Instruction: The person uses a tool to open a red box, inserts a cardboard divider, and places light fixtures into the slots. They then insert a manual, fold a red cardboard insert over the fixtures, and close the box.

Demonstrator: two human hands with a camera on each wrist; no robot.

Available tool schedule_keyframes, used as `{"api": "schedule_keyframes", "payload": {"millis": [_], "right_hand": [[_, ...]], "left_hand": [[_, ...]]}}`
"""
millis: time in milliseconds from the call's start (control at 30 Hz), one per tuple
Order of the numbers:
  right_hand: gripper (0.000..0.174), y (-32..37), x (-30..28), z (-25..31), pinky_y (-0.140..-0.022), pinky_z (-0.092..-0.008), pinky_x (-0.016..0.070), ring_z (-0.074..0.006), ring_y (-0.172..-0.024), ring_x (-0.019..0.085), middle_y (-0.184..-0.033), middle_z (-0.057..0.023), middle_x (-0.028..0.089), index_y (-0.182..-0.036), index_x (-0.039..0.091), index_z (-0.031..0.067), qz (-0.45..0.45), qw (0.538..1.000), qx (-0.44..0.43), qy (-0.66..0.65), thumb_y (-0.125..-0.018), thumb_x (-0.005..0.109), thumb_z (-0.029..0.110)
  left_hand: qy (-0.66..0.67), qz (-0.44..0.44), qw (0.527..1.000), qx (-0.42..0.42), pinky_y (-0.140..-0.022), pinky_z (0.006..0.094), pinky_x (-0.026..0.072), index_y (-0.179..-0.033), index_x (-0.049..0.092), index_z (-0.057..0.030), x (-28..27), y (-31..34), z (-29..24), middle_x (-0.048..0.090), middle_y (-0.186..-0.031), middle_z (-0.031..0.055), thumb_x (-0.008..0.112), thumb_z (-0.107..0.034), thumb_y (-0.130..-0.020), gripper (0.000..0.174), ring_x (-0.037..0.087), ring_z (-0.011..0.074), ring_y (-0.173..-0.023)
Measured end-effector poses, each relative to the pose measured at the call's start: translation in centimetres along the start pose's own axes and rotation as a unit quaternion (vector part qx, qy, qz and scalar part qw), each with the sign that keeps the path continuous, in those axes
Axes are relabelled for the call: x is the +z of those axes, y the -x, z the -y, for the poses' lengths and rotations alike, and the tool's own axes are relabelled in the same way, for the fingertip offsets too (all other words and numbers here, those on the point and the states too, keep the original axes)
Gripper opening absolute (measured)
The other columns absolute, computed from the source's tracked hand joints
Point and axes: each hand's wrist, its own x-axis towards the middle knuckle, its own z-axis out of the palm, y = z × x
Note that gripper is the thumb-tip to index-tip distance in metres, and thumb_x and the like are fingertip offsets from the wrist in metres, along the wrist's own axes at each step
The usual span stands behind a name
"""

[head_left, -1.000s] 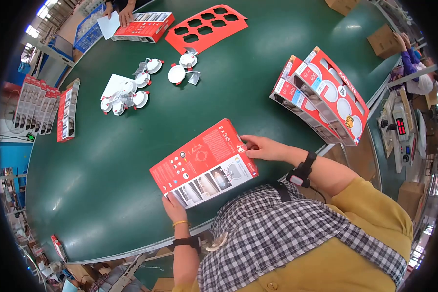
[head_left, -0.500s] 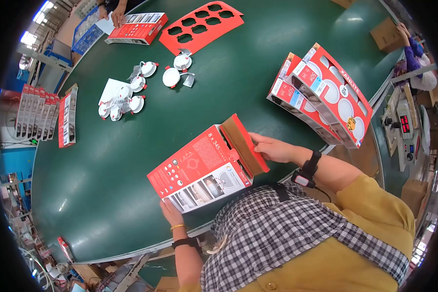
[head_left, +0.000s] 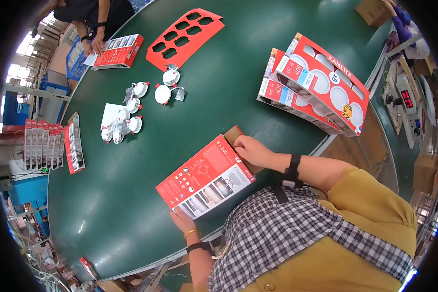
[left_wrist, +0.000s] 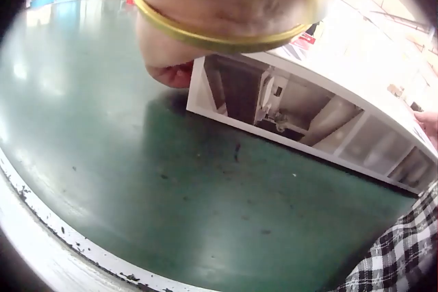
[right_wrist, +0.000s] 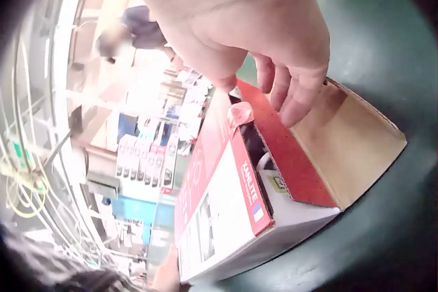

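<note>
A red and white downlight box (head_left: 204, 175), printed "8 x 345", is on the green table before me, its right end open. My left hand (head_left: 183, 222) grips its near left corner; the left wrist view shows the fingers curled by the end of the box's pictured side (left_wrist: 294, 110). My right hand (head_left: 256, 152) is at the open end. In the right wrist view its thumb and bent fingers pinch a red flap (right_wrist: 284, 145) at the opening. The brown inside of an end flap (right_wrist: 356, 141) lies folded outward beside it. White parts show dimly inside.
White round downlights (head_left: 163, 94) lie left of centre, beyond the box. A red card insert with holes (head_left: 184, 39) is farther off. Two XANLITE boxes (head_left: 321, 80) lean at the right; more boxes (head_left: 44, 144) stand at the left. Another person's hands (head_left: 96, 47) work on a box.
The end flap first lay against the opening, then swung outward. Now my right hand has moved in to the opening. My left hand keeps its grip on the corner. The head view has shifted.
</note>
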Motion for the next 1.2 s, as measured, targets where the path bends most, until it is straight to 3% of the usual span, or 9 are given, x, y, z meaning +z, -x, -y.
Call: {"api": "schedule_keyframes", "payload": {"millis": [67,100,400,533,700,833,1000,1133,1200], "right_hand": [[0.039,-0.4,-0.7,-1.6,-0.072,-0.0342,0.0521,-0.0214,-0.082,0.065,-0.090,-0.0139,0.066,-0.110,0.060,-0.0013,0.083,0.968,0.213,-0.105,-0.098,0.060,0.036],[0.048,-0.5,-0.6,-2.5,-0.065,-0.0313,0.0508,-0.0154,-0.078,0.064,-0.089,-0.0111,0.066,-0.109,0.060,-0.0007,0.097,0.971,0.190,-0.104,-0.096,0.062,0.046],[0.054,-2.1,-2.6,-3.1,-0.075,-0.0316,0.0554,-0.0187,-0.085,0.066,-0.099,-0.0093,0.066,-0.109,0.062,0.0006,0.259,0.923,0.243,-0.146,-0.097,0.055,0.053],[0.055,-2.7,-2.1,-2.1,-0.073,-0.0320,0.0571,-0.0188,-0.084,0.067,-0.095,-0.0086,0.067,-0.110,0.063,0.0002,0.239,0.922,0.280,-0.123,-0.098,0.053,0.053],[0.040,-3.2,-2.3,-4.8,-0.062,-0.0356,0.0591,-0.0234,-0.064,0.070,-0.079,-0.0146,0.066,-0.099,0.059,-0.0045,0.207,0.960,0.183,-0.031,-0.096,0.054,0.036],[0.027,-1.6,-2.3,-4.4,-0.061,-0.0368,0.0587,-0.0254,-0.067,0.073,-0.080,-0.0174,0.069,-0.090,0.058,-0.0035,0.251,0.953,0.159,0.052,-0.094,0.056,0.023],[0.032,0.4,-1.7,-2.2,-0.060,-0.0364,0.0563,-0.0231,-0.065,0.072,-0.076,-0.0153,0.068,-0.082,0.057,-0.0026,0.245,0.953,0.174,-0.033,-0.096,0.057,0.026],[0.036,1.3,-2.6,4.2,-0.062,-0.0425,0.0496,-0.0263,-0.062,0.063,-0.068,-0.0156,0.062,-0.076,0.055,-0.0014,0.214,0.963,0.130,-0.100,-0.096,0.055,0.028],[0.035,1.9,-3.2,8.6,-0.068,-0.0452,0.0500,-0.0352,-0.070,0.063,-0.074,-0.0212,0.062,-0.078,0.054,-0.0025,0.182,0.983,0.013,0.014,-0.097,0.054,0.027]], "left_hand": [[0.000,-0.002,1.000,-0.009,-0.097,0.0412,0.0428,-0.126,0.051,0.0063,0.0,0.1,-0.1,0.060,-0.117,0.0233,0.041,-0.031,-0.106,0.043,0.058,0.0320,-0.106],[-0.002,-0.001,1.000,-0.009,-0.097,0.0412,0.0428,-0.126,0.051,0.0063,-0.1,0.1,0.0,0.060,-0.117,0.0233,0.041,-0.031,-0.106,0.043,0.058,0.0320,-0.106],[0.007,0.004,1.000,-0.012,-0.097,0.0415,0.0428,-0.126,0.051,0.0060,-0.1,0.1,0.2,0.060,-0.118,0.0236,0.041,-0.033,-0.106,0.045,0.058,0.0318,-0.106],[0.015,0.004,1.000,-0.015,-0.096,0.0411,0.0432,-0.126,0.050,0.0055,-0.2,0.3,0.1,0.060,-0.117,0.0229,0.041,-0.034,-0.106,0.045,0.058,0.0308,-0.104],[0.008,0.016,1.000,-0.017,-0.095,0.0409,0.0435,-0.126,0.050,0.0047,-0.6,0.1,-0.3,0.060,-0.116,0.0224,0.040,-0.033,-0.106,0.044,0.058,0.0303,-0.103],[0.005,0.017,1.000,-0.014,-0.094,0.0401,0.0440,-0.127,0.050,0.0039,-0.9,-0.4,0.5,0.061,-0.117,0.0211,0.040,-0.032,-0.106,0.043,0.058,0.0288,-0.103],[0.024,0.037,0.999,-0.019,-0.094,0.0380,0.0446,-0.129,0.050,0.0032,-2.1,-1.9,2.4,0.061,-0.118,0.0180,0.038,-0.031,-0.107,0.042,0.058,0.0252,-0.103],[0.229,0.103,0.954,-0.163,-0.098,0.0383,0.0461,-0.135,0.050,-0.0032,-3.6,-2.5,2.6,0.060,-0.128,0.0144,0.038,-0.040,-0.107,0.048,0.059,0.0238,-0.113],[0.338,0.105,0.914,-0.198,-0.100,0.0399,0.0476,-0.136,0.052,-0.0067,-3.3,-2.2,1.4,0.059,-0.133,0.0131,0.040,-0.045,-0.106,0.050,0.060,0.0249,-0.118]]}}
